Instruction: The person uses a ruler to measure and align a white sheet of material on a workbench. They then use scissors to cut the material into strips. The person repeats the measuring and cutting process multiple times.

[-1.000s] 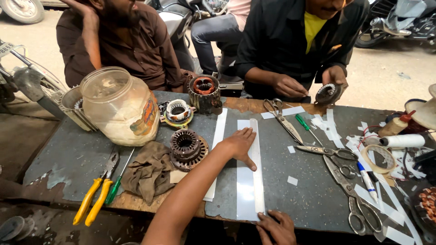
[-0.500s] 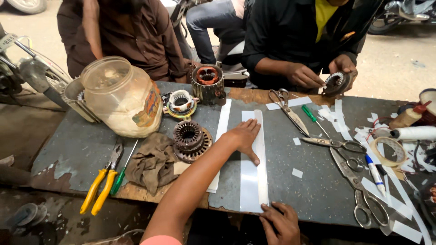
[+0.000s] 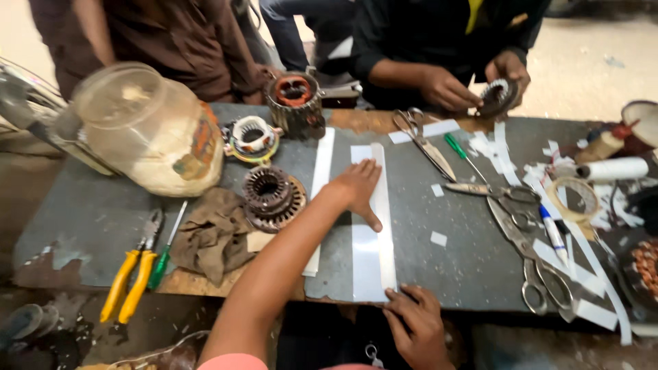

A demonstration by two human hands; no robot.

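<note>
A long white paper strip [image 3: 370,264] lies lengthwise on the dark metal table [image 3: 466,267]. My left hand [image 3: 358,188] presses flat on the strip's far half, fingers spread. My right hand [image 3: 419,322] pinches the strip's near end at the table's front edge. A second, narrower white strip [image 3: 321,171] lies just left of it. A round motor stator [image 3: 273,195] sits to the left of my left forearm.
Two people sit across the table; one holds a round stator [image 3: 497,97]. Several scissors [image 3: 421,144] and a green screwdriver [image 3: 460,152] lie right of the strip. A big plastic jar [image 3: 147,130], a rag [image 3: 214,233], yellow pliers [image 3: 133,274] are on the left, tape [image 3: 574,199] on the right.
The view has dropped and moved closer. My hands stay on the strip; the right hand has come up onto its near end.
</note>
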